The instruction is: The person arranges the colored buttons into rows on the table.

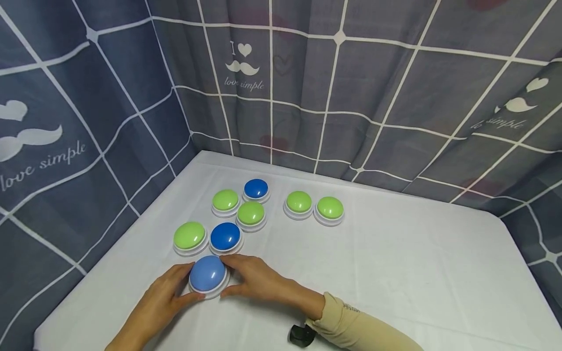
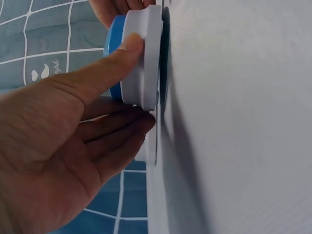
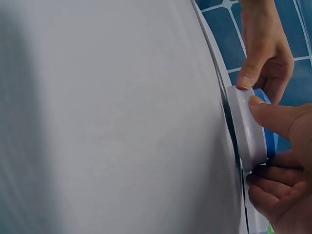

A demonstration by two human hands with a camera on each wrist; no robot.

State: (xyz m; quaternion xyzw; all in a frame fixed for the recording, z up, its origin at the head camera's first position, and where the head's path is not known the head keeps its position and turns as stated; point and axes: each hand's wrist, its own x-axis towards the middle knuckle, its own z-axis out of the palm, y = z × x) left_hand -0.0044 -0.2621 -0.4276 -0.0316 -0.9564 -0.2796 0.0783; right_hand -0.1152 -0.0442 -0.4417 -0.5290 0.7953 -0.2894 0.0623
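Note:
Both hands hold one round push button [image 1: 208, 274] with a light blue dome and a white base, near the front left of the table. My left hand [image 1: 159, 295] grips its left side, the thumb along the base's near edge. From the right, my right hand [image 1: 256, 279] pinches the same base between thumb and fingers. In the left wrist view the button [image 2: 139, 58] shows side-on, with a dark shadow along its underside; whether it touches the cloth I cannot tell. Just behind it sits a darker blue button [image 1: 226, 236], with a green button [image 1: 189, 236] to that one's left.
Farther back stand two green buttons [image 1: 225, 200] [image 1: 250, 213] and a blue button [image 1: 256, 189]. Right of them, two more green buttons [image 1: 299, 202] [image 1: 330, 208] sit side by side. White cloth [image 1: 417, 263] covers the table; a dark checked curtain [image 1: 303, 73] hangs around it. A black object [image 1: 301, 336] is by the right sleeve.

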